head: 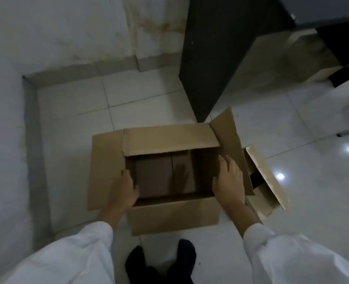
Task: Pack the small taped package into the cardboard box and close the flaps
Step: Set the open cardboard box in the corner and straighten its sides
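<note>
Your brown rectangular cardboard box (175, 216) sits mid-frame, small taped cardboard package (264, 173) just right, tall black cabinet (220, 58) behind it.

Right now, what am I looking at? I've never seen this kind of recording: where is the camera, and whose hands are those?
There is one picture, from a camera worn on a person's head, looking down. The two bare hands in white sleeves are that person's. An open cardboard box stands on the tiled floor. The left hand curls over its left rim; the right hand lies flat, fingers straight, against the right flap. Inside, it is too dim to tell a package from the box bottom. A smaller box lies to the right.
</note>
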